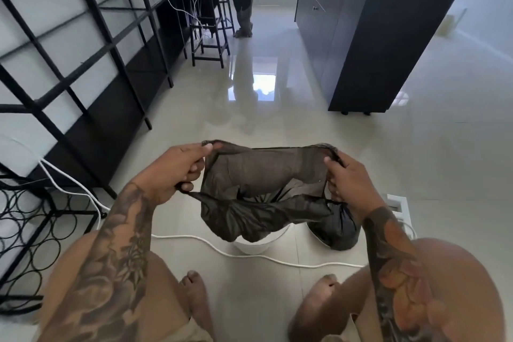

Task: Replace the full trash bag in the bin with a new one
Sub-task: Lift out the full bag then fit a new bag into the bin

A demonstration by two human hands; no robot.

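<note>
Above the white bin (pixel 259 244), left hand (pixel 172 172) and right hand (pixel 347 178) pinched the new bag (pixel 263 189) mouth wide; the full bag (pixel 337 228) sat at three o'clock. Next: lower it in and cuff the rim.

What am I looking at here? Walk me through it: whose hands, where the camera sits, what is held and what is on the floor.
No machine here: a person wears one camera on the head, looking down at their own arms, knees and feet. The left hand and right hand each grip an edge of a new black trash bag with curled fingers, stretching its mouth open above a white bin on the tiled floor. Beside the bin, to its right, sits a tied full black bag. A white cable runs across the floor near the feet.
</note>
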